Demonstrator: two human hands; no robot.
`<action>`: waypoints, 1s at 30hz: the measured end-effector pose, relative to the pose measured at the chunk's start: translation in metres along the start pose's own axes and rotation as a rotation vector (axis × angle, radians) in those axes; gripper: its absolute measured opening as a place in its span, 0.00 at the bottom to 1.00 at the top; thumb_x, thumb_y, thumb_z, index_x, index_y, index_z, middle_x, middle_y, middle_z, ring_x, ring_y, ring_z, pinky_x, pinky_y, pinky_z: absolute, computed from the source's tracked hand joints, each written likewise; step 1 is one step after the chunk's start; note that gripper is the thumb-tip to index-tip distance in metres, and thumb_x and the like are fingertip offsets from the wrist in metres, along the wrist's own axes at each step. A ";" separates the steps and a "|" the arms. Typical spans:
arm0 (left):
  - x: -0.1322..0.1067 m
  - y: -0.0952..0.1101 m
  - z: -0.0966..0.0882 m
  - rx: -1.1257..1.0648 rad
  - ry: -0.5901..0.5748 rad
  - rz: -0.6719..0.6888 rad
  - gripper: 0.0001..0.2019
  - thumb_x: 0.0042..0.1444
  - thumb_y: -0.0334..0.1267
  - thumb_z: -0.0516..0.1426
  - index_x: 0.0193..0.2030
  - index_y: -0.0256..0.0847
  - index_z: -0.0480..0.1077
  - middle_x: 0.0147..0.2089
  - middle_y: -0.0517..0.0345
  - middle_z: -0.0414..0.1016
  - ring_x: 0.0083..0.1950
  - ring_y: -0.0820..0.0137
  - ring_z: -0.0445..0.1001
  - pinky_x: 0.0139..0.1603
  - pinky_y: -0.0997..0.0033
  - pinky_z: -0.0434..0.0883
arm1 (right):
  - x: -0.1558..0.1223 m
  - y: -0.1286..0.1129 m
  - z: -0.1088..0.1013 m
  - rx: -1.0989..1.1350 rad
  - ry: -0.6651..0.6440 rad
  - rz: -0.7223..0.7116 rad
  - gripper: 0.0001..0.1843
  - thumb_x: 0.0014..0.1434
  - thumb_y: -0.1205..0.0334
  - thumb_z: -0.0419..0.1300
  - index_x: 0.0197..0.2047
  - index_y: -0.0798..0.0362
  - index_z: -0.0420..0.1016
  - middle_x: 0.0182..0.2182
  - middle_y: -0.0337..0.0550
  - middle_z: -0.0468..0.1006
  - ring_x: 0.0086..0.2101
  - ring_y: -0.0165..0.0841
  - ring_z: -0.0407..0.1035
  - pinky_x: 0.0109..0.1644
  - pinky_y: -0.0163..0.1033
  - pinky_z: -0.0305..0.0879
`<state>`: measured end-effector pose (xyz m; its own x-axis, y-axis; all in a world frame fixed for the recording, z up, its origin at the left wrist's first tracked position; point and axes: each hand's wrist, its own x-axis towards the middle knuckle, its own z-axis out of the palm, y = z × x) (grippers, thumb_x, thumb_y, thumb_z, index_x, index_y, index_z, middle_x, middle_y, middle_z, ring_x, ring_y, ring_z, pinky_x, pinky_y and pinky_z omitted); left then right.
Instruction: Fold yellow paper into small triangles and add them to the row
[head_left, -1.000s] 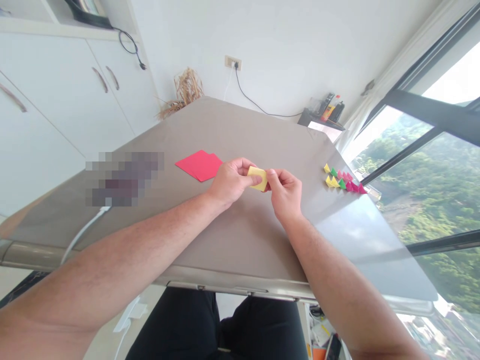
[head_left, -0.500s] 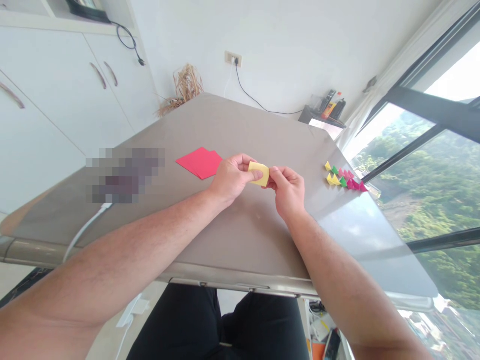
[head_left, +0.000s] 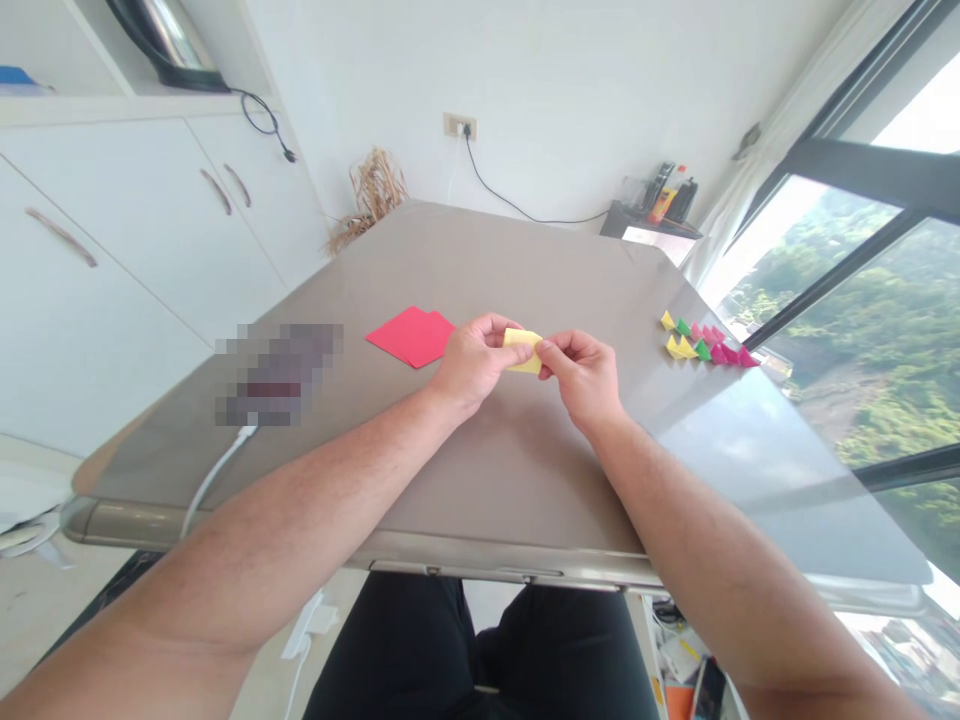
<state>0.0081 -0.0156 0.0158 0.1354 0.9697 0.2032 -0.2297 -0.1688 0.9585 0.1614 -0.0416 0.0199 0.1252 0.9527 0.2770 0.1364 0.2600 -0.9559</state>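
A small folded piece of yellow paper [head_left: 520,338] is held between my two hands above the middle of the table. My left hand [head_left: 480,365] pinches it from the left, thumb lying across its face. At its right edge, the thumb and fingers of my right hand [head_left: 583,375] are closed on it. Just left of my left hand lie overlapping red paper sheets [head_left: 411,337] on the table. Two rows of small folded paper pieces [head_left: 701,350] in yellow, green, pink and magenta stand near the table's right edge.
A blurred-out object [head_left: 281,375] with a white cable [head_left: 214,475] lies on the left of the grey table [head_left: 517,260]. Behind the table's far right corner, bottles [head_left: 667,195] stand on a small cabinet. A window [head_left: 862,300] borders the right side.
My right thumb has moved onto the right part of the yellow paper, beside my left thumb. The whole view has shifted slightly with my head.
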 end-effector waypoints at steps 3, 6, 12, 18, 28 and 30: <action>-0.001 0.001 -0.002 0.034 -0.062 -0.031 0.17 0.42 0.39 0.71 0.38 0.40 0.73 0.32 0.58 0.80 0.34 0.67 0.78 0.40 0.64 0.72 | 0.000 0.000 -0.001 0.008 -0.051 0.021 0.11 0.53 0.53 0.67 0.29 0.51 0.76 0.21 0.36 0.74 0.24 0.29 0.67 0.30 0.37 0.64; -0.003 0.001 -0.001 0.063 -0.116 -0.036 0.17 0.43 0.40 0.72 0.38 0.40 0.74 0.32 0.57 0.80 0.33 0.67 0.78 0.39 0.64 0.72 | 0.000 0.001 -0.001 -0.005 -0.029 0.019 0.09 0.51 0.55 0.67 0.27 0.52 0.76 0.21 0.35 0.73 0.24 0.29 0.66 0.30 0.37 0.64; -0.004 -0.003 -0.001 0.136 -0.112 0.017 0.13 0.49 0.44 0.68 0.37 0.40 0.74 0.35 0.58 0.80 0.35 0.68 0.76 0.38 0.67 0.70 | 0.001 0.002 -0.001 0.065 0.058 0.019 0.12 0.53 0.54 0.67 0.26 0.52 0.74 0.19 0.34 0.71 0.23 0.29 0.66 0.30 0.37 0.64; -0.001 0.000 -0.009 0.300 -0.078 0.011 0.10 0.49 0.43 0.66 0.28 0.40 0.73 0.26 0.62 0.73 0.28 0.72 0.69 0.32 0.70 0.63 | 0.002 0.001 -0.001 0.010 -0.023 0.059 0.11 0.52 0.52 0.66 0.28 0.52 0.75 0.21 0.35 0.73 0.24 0.29 0.66 0.30 0.36 0.62; 0.010 -0.003 -0.015 0.151 0.008 -0.014 0.12 0.46 0.44 0.68 0.27 0.39 0.74 0.29 0.59 0.77 0.31 0.71 0.71 0.35 0.69 0.68 | 0.011 -0.014 -0.002 -0.168 -0.267 0.203 0.12 0.46 0.58 0.66 0.21 0.51 0.67 0.17 0.34 0.71 0.22 0.28 0.63 0.26 0.34 0.56; 0.012 -0.004 -0.016 0.103 0.008 -0.026 0.12 0.46 0.44 0.68 0.28 0.39 0.73 0.29 0.58 0.77 0.30 0.72 0.71 0.34 0.69 0.68 | 0.019 -0.021 0.000 -0.217 -0.273 0.233 0.12 0.44 0.60 0.66 0.19 0.51 0.66 0.16 0.34 0.70 0.21 0.28 0.62 0.25 0.34 0.56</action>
<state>-0.0049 -0.0003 0.0107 0.1327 0.9753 0.1767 -0.1257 -0.1603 0.9790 0.1606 -0.0287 0.0454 -0.0840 0.9964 -0.0085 0.3429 0.0209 -0.9391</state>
